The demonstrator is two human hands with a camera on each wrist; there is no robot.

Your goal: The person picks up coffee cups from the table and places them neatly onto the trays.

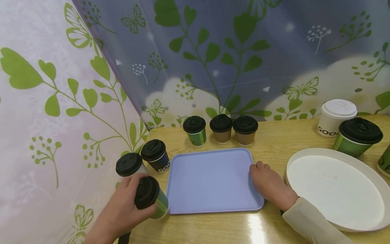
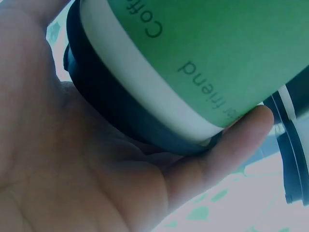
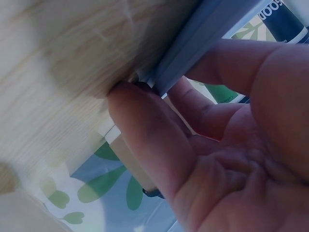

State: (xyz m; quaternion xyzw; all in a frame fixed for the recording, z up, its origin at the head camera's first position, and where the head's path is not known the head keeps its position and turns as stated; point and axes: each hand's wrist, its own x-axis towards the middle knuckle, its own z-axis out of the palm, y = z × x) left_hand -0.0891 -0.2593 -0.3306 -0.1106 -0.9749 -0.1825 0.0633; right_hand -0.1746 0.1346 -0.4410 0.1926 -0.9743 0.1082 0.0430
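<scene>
In the head view my left hand (image 1: 124, 204) grips a green paper coffee cup (image 1: 160, 205) by its black lid, at the left side of a lavender tray (image 1: 210, 183). The left wrist view shows the cup's green wall (image 2: 212, 53) and white band, with thumb and fingers spread around the lid. My right hand (image 1: 269, 183) holds the tray's right rim. Up close in the right wrist view, the tray's edge (image 3: 193, 48) lies between the thumb and curled fingers, right by the wooden table surface. No cup stands on the tray.
Just beyond the held cup are a black-lidded white cup (image 1: 129, 165) and a navy cup (image 1: 156, 156). Behind the tray stand a small green cup (image 1: 196, 135) and two brown cups (image 1: 221, 134). At right are a round white tray (image 1: 335, 193), a white-lidded cup (image 1: 330, 120) and green cups (image 1: 353, 144).
</scene>
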